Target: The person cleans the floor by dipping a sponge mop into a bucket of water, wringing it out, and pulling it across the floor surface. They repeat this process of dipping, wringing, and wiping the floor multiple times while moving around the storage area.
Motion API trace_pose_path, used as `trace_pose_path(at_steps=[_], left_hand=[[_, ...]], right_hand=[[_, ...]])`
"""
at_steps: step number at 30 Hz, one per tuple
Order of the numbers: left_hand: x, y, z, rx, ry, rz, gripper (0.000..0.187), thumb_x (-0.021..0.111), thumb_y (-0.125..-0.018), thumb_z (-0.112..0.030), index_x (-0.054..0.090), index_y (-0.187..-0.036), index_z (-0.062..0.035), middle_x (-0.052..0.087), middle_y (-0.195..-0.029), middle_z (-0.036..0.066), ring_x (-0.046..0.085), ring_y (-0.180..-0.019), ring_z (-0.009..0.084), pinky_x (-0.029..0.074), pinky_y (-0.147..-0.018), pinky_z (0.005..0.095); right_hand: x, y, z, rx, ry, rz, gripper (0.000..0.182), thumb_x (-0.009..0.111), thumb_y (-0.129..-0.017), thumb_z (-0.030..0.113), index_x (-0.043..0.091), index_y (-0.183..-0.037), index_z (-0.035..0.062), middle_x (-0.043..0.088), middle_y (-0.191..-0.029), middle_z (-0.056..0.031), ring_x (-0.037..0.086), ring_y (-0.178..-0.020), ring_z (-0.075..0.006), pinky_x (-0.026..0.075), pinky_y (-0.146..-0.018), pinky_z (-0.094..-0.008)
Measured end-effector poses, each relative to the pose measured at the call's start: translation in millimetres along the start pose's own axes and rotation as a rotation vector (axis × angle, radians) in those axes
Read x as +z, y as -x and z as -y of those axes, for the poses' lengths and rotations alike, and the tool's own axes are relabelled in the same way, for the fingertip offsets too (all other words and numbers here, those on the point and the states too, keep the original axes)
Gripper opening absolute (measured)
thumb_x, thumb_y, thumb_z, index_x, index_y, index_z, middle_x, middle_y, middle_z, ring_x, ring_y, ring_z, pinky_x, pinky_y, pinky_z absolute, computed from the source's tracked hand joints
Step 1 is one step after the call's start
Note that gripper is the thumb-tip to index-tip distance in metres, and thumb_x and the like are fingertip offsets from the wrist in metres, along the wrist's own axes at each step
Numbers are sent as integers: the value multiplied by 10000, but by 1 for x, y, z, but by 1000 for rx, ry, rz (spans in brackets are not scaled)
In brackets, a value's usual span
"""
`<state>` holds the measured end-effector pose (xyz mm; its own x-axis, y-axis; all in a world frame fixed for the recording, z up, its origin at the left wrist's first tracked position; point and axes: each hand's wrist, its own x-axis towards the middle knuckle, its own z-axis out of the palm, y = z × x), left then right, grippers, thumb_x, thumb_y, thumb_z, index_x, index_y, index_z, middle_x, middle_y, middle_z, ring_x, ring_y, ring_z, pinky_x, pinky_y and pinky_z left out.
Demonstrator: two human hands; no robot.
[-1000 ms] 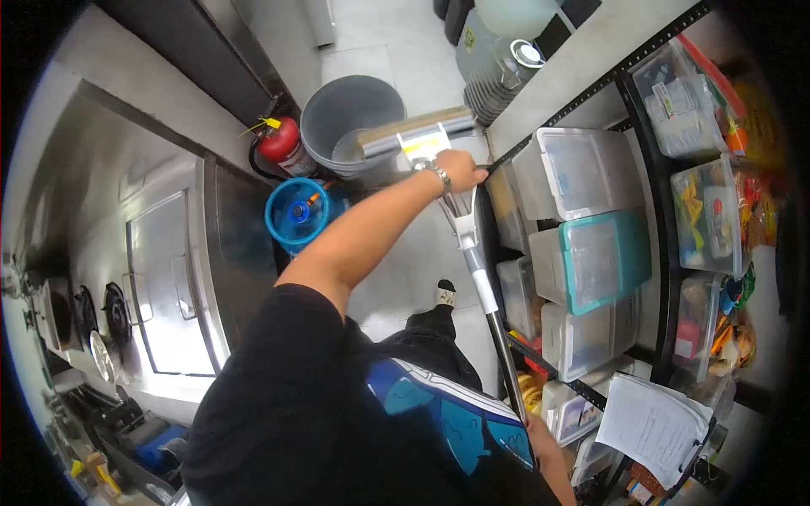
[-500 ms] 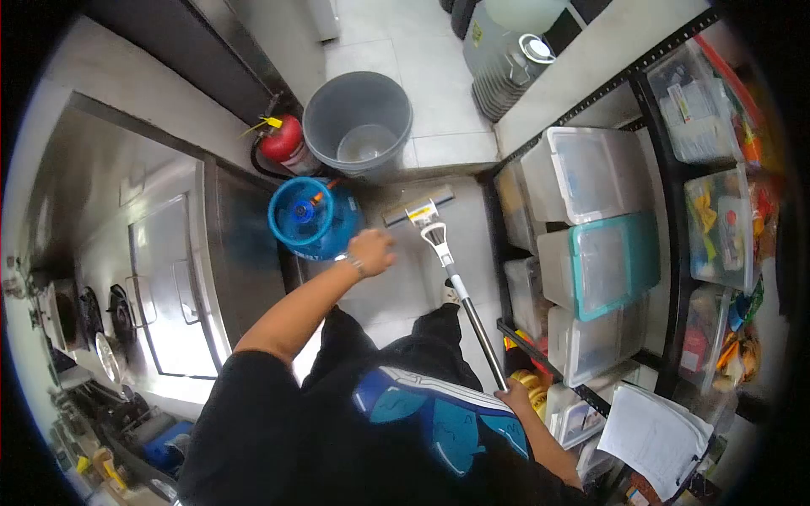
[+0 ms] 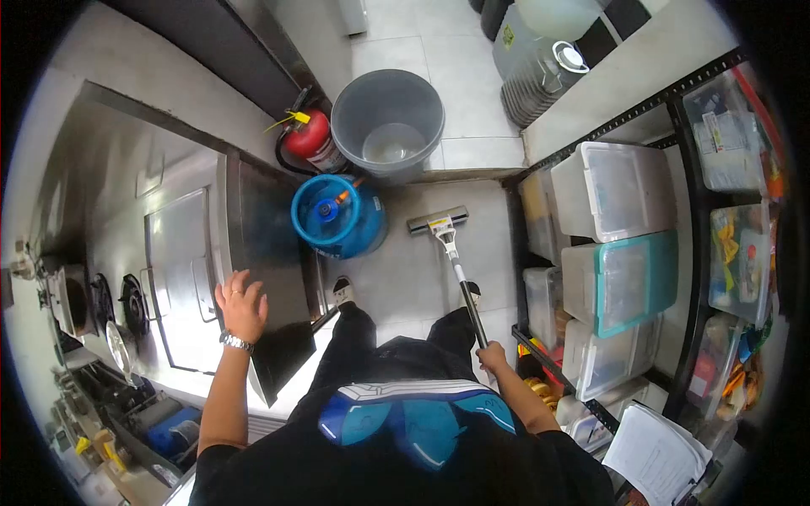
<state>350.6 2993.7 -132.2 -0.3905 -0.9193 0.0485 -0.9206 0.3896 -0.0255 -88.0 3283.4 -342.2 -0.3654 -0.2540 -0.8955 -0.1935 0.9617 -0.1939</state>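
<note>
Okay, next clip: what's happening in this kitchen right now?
A person stands in a narrow aisle between a steel counter and storage shelves. The right hand grips the handle of a floor mop, whose flat head rests on the tiled floor near a blue gas cylinder. The left hand is open, fingers spread, at the counter's edge. A grey bucket and a red fire extinguisher stand beyond the cylinder.

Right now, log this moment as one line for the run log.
right hand: grips mop handle | mop head: on floor beside blue gas cylinder | left hand: open, on steel counter
</note>
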Motion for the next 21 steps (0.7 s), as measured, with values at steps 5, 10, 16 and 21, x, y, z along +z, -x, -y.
trace_pose_path(at_steps=[5, 10, 16, 21], left_hand=[[7, 24, -3, -49, 4, 53, 317, 638, -649, -152, 576, -959, -139, 410, -1231, 101, 347, -1173, 319, 202, -956, 565], [15, 38, -5, -69, 1, 118, 368, 644, -643, -177, 565, -1001, -139, 360, -1281, 109, 302, -1212, 332, 166, -969, 578], [14, 40, -7, -110, -18, 153, 373, 645, -640, -202, 571, -998, -129, 322, -1320, 115, 255, -1248, 329, 134, -979, 587], [15, 39, -6, -123, 8, 175, 400, 653, -631, -228, 570, -1009, -128, 309, -1327, 116, 228, -1261, 328, 114, -989, 585]], right_hand=[[11, -22, 13, -57, 44, 4, 256, 590, -671, 129, 544, -793, -91, 595, -623, -177, 605, -471, -246, 496, -454, -330], [6, -40, 36, -74, 43, 25, 268, 590, -669, 134, 549, -808, -92, 601, -619, -175, 599, -453, -249, 499, -458, -327], [9, -36, 74, -73, -12, 45, 215, 590, -656, 95, 563, -761, -91, 583, -593, -154, 597, -467, -238, 488, -419, -337], [36, -49, 89, -61, -153, 116, 167, 581, -668, 80, 560, -703, -82, 578, -592, -140, 592, -473, -230, 483, -407, -328]])
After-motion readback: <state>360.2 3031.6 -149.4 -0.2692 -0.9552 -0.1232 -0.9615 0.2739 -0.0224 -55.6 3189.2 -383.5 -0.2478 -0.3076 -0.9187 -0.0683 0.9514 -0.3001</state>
